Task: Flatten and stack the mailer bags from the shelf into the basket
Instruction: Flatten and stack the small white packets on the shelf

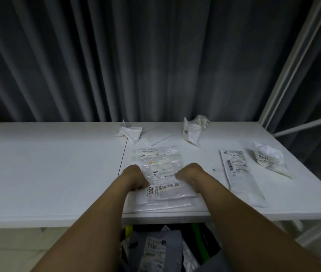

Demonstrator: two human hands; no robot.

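A stack of flattened clear mailer bags (163,173) with printed labels lies on the white shelf (47,173) near its front edge. My left hand (135,178) has its fingers curled on the stack's left edge. My right hand (189,173) has its fingers curled on the right edge. Both appear to grip the top bags. Below the shelf's front edge is the basket (200,242), which holds grey and white mailer bags (155,250); my forearms hide part of it.
Two crumpled white bags (130,132) (194,129) and a flat white mailer (157,137) lie at the back. A long flattened bag (238,173) and another crumpled bag (269,158) lie to the right. A white shelf post (285,75) rises at the right; a grey curtain hangs behind.
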